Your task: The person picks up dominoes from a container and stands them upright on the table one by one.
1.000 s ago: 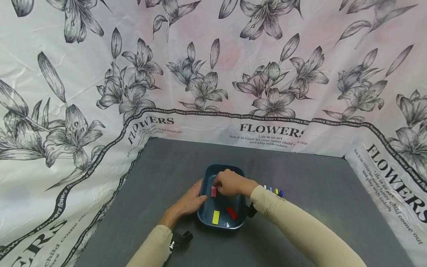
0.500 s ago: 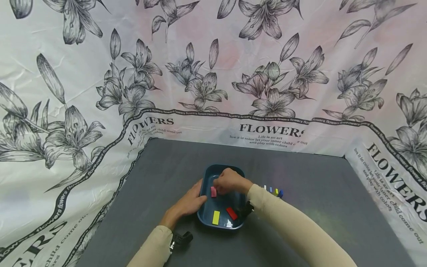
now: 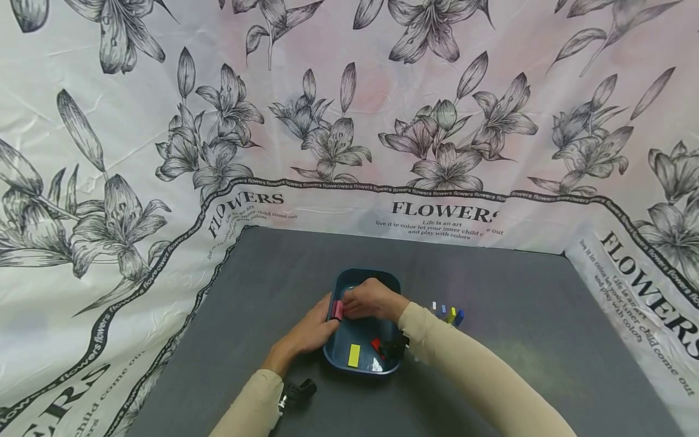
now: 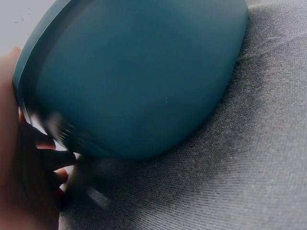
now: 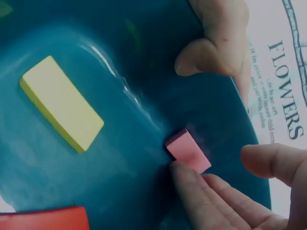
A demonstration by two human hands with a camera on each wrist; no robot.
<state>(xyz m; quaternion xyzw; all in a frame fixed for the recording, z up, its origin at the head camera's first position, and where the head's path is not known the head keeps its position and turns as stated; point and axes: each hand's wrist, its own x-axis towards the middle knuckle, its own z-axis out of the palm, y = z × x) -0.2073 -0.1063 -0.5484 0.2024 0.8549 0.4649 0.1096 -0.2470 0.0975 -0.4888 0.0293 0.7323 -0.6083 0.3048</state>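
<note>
A dark blue plastic tray [image 3: 357, 371] lies on the grey table. My left hand [image 3: 311, 329] grips its left side, the thumb over the rim and the fingers along the outside; the left wrist view shows the tray's outer wall [image 4: 134, 81]. Inside the tray, the fingers of my right hand [image 3: 374, 300] touch a small pink block [image 5: 190, 152], which leans at the left wall near my left thumb. My right thumb stands apart from that block. A yellow block [image 5: 62, 103] lies flat near the front of the tray. Beside it is a red block [image 5: 45, 219], partly covered in the head view.
Right of the tray, partly behind my right sleeve [image 3: 480, 364], several small blocks stand on the table: white [image 3: 434, 305], light blue [image 3: 443, 308], yellow [image 3: 451, 314] and dark blue [image 3: 459, 317]. Flower-printed sheeting [image 3: 327, 206] borders the table.
The pink block has shifted left to the tray's side wall, near my left thumb. My right hand has moved slightly left with it, its fingers straighter. My left hand has stayed put.
</note>
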